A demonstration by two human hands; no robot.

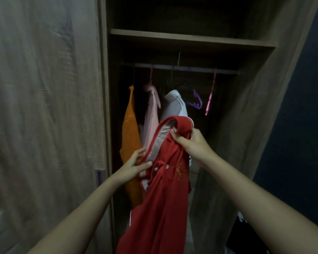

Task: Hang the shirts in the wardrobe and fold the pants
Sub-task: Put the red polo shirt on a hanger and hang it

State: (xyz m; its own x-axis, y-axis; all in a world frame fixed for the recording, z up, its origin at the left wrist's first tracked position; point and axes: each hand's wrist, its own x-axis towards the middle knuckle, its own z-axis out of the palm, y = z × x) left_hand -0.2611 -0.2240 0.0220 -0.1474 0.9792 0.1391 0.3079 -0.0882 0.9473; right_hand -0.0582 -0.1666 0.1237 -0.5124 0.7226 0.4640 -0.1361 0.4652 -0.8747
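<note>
The hanging step is in hand. A red shirt (165, 189) is held up before the open wardrobe (246, 107), below the rail (191, 69). Its collar is clenched in the right hand (189, 142), and the collar's other side is pinched between thumb and fingers of the left hand (134, 165). Whether a hanger is inside the shirt cannot be told. If none is, the purple hanger (197, 102) or pink hanger (210, 96) toward the rail's right end would be needed. A lift to the rail is then called for, probably right of the white shirt (174, 105). An orange shirt (129, 129) and a pink shirt (150, 116) are hung toward the left end. A shelf (191, 38) is set above the rail. A wood-grain door (44, 107) is seen at left, a dark wall (301, 107) at right. No pants are seen.
</note>
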